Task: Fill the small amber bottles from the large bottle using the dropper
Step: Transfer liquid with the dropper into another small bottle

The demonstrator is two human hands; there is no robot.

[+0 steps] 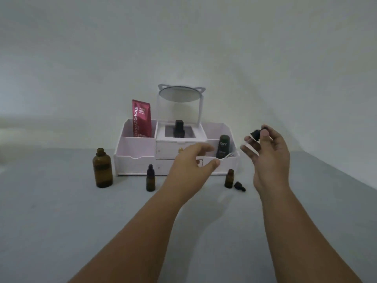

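Observation:
The large amber bottle (102,168) stands uncapped at the left on the grey surface. A small amber bottle (150,178) with a black dropper cap stands to its right. Another small amber bottle (229,178) stands open further right, with a black dropper cap (239,186) lying beside it. My right hand (269,158) is raised and pinches the black bulb of the dropper (255,135); its glass tube slants down-left. My left hand (193,160) hovers with fingers and thumb apart, close to the tube's tip; I cannot tell if they touch.
A white organiser (134,160) with drawers stands against the wall behind the bottles. It holds a red pouch (141,119), a black bottle (179,128), a dark tube (223,146) and a tilted mirror (179,94).

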